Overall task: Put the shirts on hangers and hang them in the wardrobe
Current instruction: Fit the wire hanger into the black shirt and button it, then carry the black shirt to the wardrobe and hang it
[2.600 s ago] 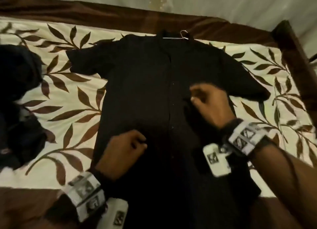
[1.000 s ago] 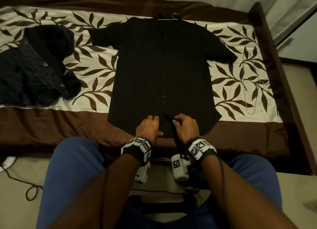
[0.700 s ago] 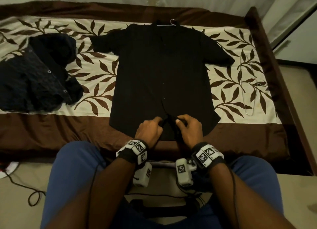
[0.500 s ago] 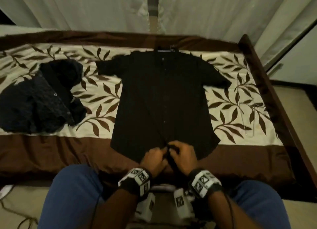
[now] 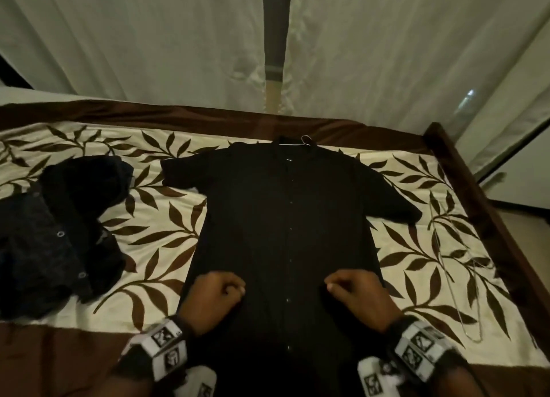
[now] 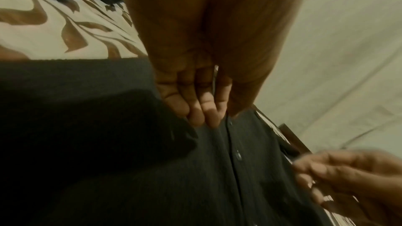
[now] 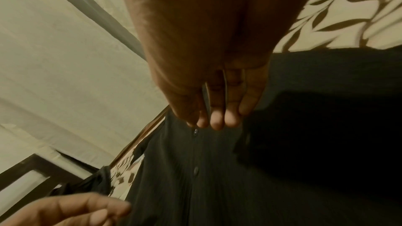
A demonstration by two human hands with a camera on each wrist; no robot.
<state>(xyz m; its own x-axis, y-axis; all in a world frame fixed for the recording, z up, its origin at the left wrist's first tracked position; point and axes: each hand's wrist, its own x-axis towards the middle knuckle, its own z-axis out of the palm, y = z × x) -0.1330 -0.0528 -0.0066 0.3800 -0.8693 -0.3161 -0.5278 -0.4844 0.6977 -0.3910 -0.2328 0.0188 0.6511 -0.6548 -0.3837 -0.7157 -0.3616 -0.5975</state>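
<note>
Black fabric of the buttoned shirt (image 5: 285, 233) lies flat and face up on the bed (image 5: 125, 206), with the wire hanger (image 5: 306, 140) hook protruding at the collar, so the garment appears ready to be lifted. The left hand (image 5: 212, 300) and right hand (image 5: 357, 300) rest with curled fingers on the lower front either side of the button line, gripping nothing that can be seen, probably to smooth the panels. A second dark shirt (image 5: 59, 233) lies crumpled to the left, a spare wire hanger (image 5: 455, 262) lies to the right, and pale curtains (image 5: 148, 39) hang behind the bed.
</note>
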